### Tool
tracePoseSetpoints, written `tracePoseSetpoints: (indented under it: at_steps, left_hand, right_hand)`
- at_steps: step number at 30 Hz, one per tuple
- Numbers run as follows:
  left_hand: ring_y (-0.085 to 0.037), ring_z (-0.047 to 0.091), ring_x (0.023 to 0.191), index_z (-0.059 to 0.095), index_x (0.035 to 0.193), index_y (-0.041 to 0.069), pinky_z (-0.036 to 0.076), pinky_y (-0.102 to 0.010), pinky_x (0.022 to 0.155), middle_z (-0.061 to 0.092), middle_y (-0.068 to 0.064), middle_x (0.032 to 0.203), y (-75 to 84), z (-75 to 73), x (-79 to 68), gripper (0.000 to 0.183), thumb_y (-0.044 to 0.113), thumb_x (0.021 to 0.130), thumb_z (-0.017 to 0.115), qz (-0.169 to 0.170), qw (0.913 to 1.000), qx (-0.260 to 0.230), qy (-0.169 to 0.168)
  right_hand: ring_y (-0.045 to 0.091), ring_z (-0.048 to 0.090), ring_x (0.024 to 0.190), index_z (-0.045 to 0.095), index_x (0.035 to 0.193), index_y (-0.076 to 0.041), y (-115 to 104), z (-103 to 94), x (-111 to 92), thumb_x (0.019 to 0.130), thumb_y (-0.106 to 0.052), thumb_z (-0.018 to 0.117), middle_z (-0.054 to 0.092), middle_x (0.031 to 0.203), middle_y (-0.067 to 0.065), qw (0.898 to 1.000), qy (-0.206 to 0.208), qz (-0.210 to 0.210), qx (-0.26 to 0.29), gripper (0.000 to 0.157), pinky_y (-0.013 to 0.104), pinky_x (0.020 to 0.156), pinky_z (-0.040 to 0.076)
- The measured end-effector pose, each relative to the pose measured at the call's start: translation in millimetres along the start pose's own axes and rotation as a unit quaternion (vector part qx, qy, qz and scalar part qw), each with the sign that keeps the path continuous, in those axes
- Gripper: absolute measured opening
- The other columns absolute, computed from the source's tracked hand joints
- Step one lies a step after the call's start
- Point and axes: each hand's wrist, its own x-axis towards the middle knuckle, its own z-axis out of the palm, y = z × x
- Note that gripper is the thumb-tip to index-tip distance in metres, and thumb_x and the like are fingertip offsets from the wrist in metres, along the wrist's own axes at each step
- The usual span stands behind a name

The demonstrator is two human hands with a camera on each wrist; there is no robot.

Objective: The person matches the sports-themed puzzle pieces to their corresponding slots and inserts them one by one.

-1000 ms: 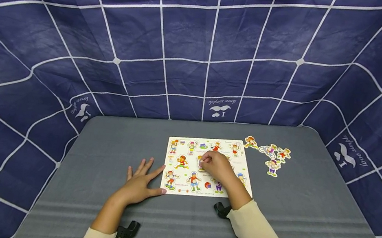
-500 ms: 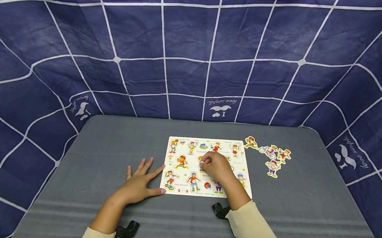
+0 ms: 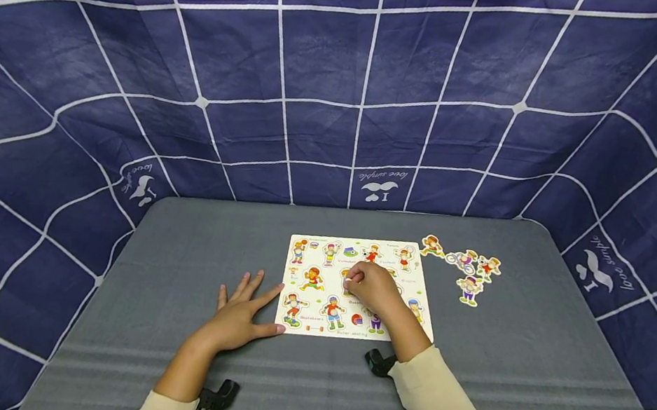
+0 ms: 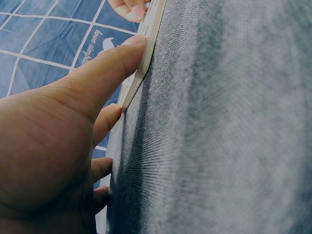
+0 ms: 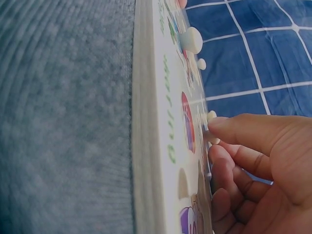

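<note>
A cream wooden peg puzzle board (image 3: pixel 324 293) printed with sporty cartoon children lies on the grey cloth. My right hand (image 3: pixel 376 286) is over its middle, thumb and fingers pinching the small pale knob (image 5: pixel 214 141) of a figure piece (image 3: pixel 344 287), which the hand partly covers. Whether that piece is fully seated cannot be told. My left hand (image 3: pixel 234 322) rests spread at the board's left side, with thumb and index finger touching its edge. In the left wrist view, the thumb (image 4: pixel 109 66) lies against the board's side (image 4: pixel 155 34).
Several loose figure pieces (image 3: pixel 469 288) lie right of the board, some overlapping. Other knobs (image 5: pixel 191 40) stand up from the board. Blue curtains with white lines (image 3: pixel 314 132) enclose the back and sides of the table (image 3: pixel 203 236).
The pinched piece looked slightly raised and tilted a second ago and now appears flatter against the board. Both hands have stayed almost still.
</note>
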Motion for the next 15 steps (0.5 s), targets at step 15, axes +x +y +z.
tracePoseSetpoints:
  at_steps: [15]
  left_hand:
    - [-0.040, -0.003, 0.159, 0.036, 0.157, 0.038, -0.012, -0.075, 0.115, 0.008, -0.012, 0.172, 0.3, 0.6, 0.2, 0.088, 0.068, 0.082, 0.070, -0.004, 1.0000, -0.002, -0.001]
  right_hand:
    - [0.013, 0.055, 0.073, 0.070, 0.089, -0.016, -0.3, -3.5, -2.6, 0.089, -0.022, 0.077, 0.063, 0.080, -0.002, 1.000, 0.009, -0.003, 0.027, 0.009, 0.028, 0.072, 0.044]
